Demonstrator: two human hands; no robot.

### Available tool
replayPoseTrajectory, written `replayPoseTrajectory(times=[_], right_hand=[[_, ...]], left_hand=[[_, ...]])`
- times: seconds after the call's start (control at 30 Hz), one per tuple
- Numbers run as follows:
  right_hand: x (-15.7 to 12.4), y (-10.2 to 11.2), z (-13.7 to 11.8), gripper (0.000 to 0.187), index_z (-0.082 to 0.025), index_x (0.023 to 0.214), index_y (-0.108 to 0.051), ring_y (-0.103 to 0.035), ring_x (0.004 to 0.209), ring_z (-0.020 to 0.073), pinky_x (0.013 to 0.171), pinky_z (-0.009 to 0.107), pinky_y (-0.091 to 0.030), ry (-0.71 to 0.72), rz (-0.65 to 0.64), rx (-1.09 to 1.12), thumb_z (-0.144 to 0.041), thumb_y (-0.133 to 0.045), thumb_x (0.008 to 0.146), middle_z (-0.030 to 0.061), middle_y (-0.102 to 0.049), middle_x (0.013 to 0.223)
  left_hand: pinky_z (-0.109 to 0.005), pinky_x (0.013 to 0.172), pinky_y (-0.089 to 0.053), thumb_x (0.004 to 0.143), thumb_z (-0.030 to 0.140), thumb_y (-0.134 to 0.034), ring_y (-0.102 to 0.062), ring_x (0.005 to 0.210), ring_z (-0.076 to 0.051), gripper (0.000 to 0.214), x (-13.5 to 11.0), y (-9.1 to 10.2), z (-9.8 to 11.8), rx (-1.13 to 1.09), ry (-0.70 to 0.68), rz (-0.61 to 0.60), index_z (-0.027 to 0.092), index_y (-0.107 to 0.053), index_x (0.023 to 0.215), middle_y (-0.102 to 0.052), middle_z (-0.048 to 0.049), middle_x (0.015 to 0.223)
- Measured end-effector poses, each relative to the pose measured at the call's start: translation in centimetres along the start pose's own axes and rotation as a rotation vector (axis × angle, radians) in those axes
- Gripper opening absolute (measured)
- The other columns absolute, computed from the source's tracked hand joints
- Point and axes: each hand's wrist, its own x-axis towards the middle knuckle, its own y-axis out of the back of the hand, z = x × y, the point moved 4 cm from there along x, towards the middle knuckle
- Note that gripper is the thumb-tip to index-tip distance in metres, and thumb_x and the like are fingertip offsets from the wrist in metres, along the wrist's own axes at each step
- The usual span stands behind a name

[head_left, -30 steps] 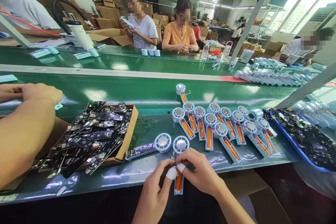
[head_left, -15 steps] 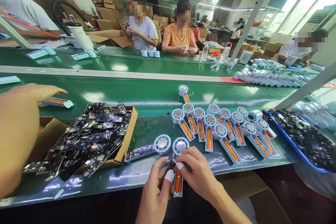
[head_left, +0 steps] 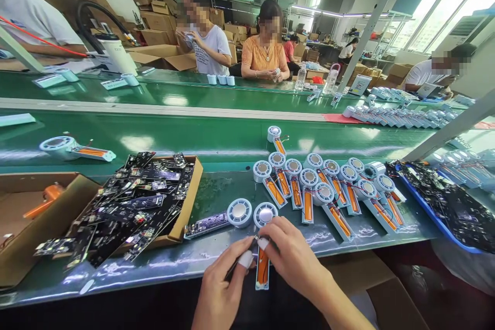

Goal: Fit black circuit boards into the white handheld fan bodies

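Directly in front of me lies a light-blue handheld fan housing [head_left: 262, 281] with a round head and an orange battery in its open handle. My left hand [head_left: 226, 273], a white cover on its thumb, is closed in a pinch on a narrow black circuit board, now almost hidden by the fingers. Just below the round head, my right hand [head_left: 288, 245] pinches at the board's upper end, also with a white fingertip cover. What its fingers hold is too small to make out. Left of my hands rests another fan [head_left: 238, 213], a circuit board seated in its handle.
A cardboard box [head_left: 189, 201] heaped with circuit boards stands left, beside a box [head_left: 77, 191] with an orange item. Several fan housings [head_left: 309, 178] lie to the right, near a blue tray [head_left: 429, 219] of boards. Co-workers sit beyond the green belt [head_left: 216, 131].
Another person's arm at the left has withdrawn, leaving a fan housing in view on the belt. My left hand has shifted slightly left and turned, hiding the circuit board more.
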Motion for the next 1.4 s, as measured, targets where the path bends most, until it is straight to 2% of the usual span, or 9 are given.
replayPoseTrajectory(times=[0.1, 0.2, 0.43, 0.6, 0.8, 0.9, 1.03, 1.13, 1.4], right_hand=[[0.4, 0.2, 0.7, 0.024, -0.021, 0.105, -0.069, -0.061, 0.088, 0.0175, 0.078, 0.027, -0.051, -0.023, -0.057, 0.221, -0.004, -0.057, 0.093, 0.0040, -0.065, 0.095], [0.5, 0.3, 1.0, 0.020, -0.022, 0.096, -0.072, -0.061, 0.087, 0.0177, 0.077, 0.027, -0.050, -0.070, -0.037, 0.264, -0.006, -0.061, 0.091, 0.0027, -0.066, 0.090], [-1.0, 1.4, 0.1, 0.050, -0.025, 0.122, -0.063, -0.058, 0.095, 0.0195, 0.082, 0.030, -0.052, 0.029, -0.161, 0.025, 0.005, -0.053, 0.083, 0.0062, -0.059, 0.107], [-1.6, 0.6, -0.1, 0.026, -0.022, 0.098, -0.069, -0.054, 0.082, 0.0191, 0.069, 0.028, -0.048, 0.161, -0.193, -0.150, -0.002, -0.056, 0.089, 0.0058, -0.058, 0.096], [-0.7, 0.0, 1.6, 0.019, -0.021, 0.093, -0.073, -0.064, 0.092, 0.0167, 0.083, 0.027, -0.051, -0.063, 0.050, 0.460, -0.007, -0.061, 0.090, 0.0051, -0.065, 0.102], [-0.3, -0.1, 1.8, 0.017, -0.022, 0.086, -0.074, -0.065, 0.089, 0.0155, 0.079, 0.025, -0.051, -0.198, 0.097, 0.579, -0.007, -0.066, 0.085, 0.0027, -0.066, 0.098], [0.0, -0.3, 1.2, 0.020, -0.020, 0.086, -0.072, -0.064, 0.085, 0.0158, 0.076, 0.026, -0.050, -0.223, 0.088, 0.429, -0.003, -0.062, 0.082, 0.0025, -0.066, 0.092], [0.0, -0.5, 0.9, 0.023, -0.020, 0.087, -0.070, -0.064, 0.088, 0.0179, 0.077, 0.028, -0.049, -0.161, 0.094, 0.238, 0.000, -0.059, 0.080, 0.0037, -0.066, 0.094], [-0.1, -0.6, -0.8, 0.019, -0.018, 0.083, -0.064, -0.056, 0.075, 0.0186, 0.067, 0.030, -0.043, 0.004, 0.129, -0.190, -0.001, -0.059, 0.081, 0.0045, -0.066, 0.091]], left_hand=[[-0.026, 0.060, -0.063, 0.090, 0.041, -0.060, -0.075, 0.069, -0.019, 0.029, 0.7, 0.4, 0.1, -0.100, 0.075, -0.099, 0.024, -0.078, 0.105, -0.080, -0.0070, 0.102], [-0.026, 0.059, -0.062, 0.089, 0.041, -0.061, -0.072, 0.062, -0.018, 0.030, 1.1, 0.6, 0.2, -0.158, 0.101, -0.138, 0.022, -0.078, 0.103, -0.079, -0.0050, 0.087], [-0.029, 0.070, -0.063, 0.090, 0.039, -0.055, -0.077, 0.076, -0.020, 0.036, 0.7, 0.9, -1.1, 0.068, 0.111, -0.092, 0.026, -0.071, 0.119, -0.079, -0.0062, 0.113], [-0.028, 0.067, -0.063, 0.093, 0.033, -0.046, -0.075, 0.067, -0.017, 0.042, 0.4, 0.3, -0.9, 0.121, 0.083, -0.174, 0.023, -0.065, 0.129, -0.079, -0.0077, 0.110], [-0.027, 0.069, -0.061, 0.092, 0.017, -0.036, -0.075, 0.076, -0.019, 0.045, 0.3, -0.4, 0.1, 0.353, -0.141, -0.123, 0.024, -0.069, 0.121, -0.076, -0.0075, 0.100], [-0.024, 0.062, -0.060, 0.092, 0.012, -0.032, -0.076, 0.075, -0.018, 0.050, -0.1, -0.4, 0.3, 0.485, -0.247, -0.114, 0.029, -0.070, 0.121, -0.075, -0.0056, 0.096], [-0.025, 0.075, -0.063, 0.095, 0.020, -0.042, -0.078, 0.093, -0.021, 0.036, -0.3, 0.0, 0.6, 0.391, -0.222, -0.031, 0.024, -0.062, 0.125, -0.079, -0.0053, 0.107], [-0.022, 0.073, -0.063, 0.094, 0.024, -0.049, -0.079, 0.089, -0.020, 0.027, -0.3, 0.3, 0.8, 0.317, -0.168, 0.033, 0.021, -0.063, 0.117, -0.081, -0.0040, 0.101], [-0.022, 0.079, -0.062, 0.096, 0.018, -0.049, -0.079, 0.088, -0.019, 0.026, -0.5, 0.0, 2.3, 0.407, -0.417, 0.151, 0.017, -0.068, 0.113, -0.081, -0.0074, 0.102]])
